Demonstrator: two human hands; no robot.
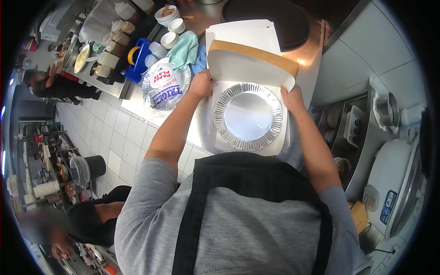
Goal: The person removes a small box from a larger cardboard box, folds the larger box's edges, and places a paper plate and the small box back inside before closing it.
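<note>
An open cardboard box (pixel 247 62), white inside with a brown edge on its raised lid, lies on the metal counter before me. Inside it sits a round silver paper plate (pixel 248 117) with a crimped rim, its middle bare. My left hand (pixel 201 84) is closed on the box's left side near the lid fold. With fingers and thumb, my right hand (pixel 292 98) pinches the right corner of the lid. Left of the box is a plastic-wrapped pack of paper plates (pixel 167 89), with a green cloth (pixel 184 49) by it.
A blue tape dispenser (pixel 136 62) and white bowls (pixel 168 40) stand at the left. Behind the box is a round black tray (pixel 268 20). A large white cooker (pixel 389 183) is at right. One person (pixel 91 217) is close by at lower left; another (pixel 55 85) stands farther off.
</note>
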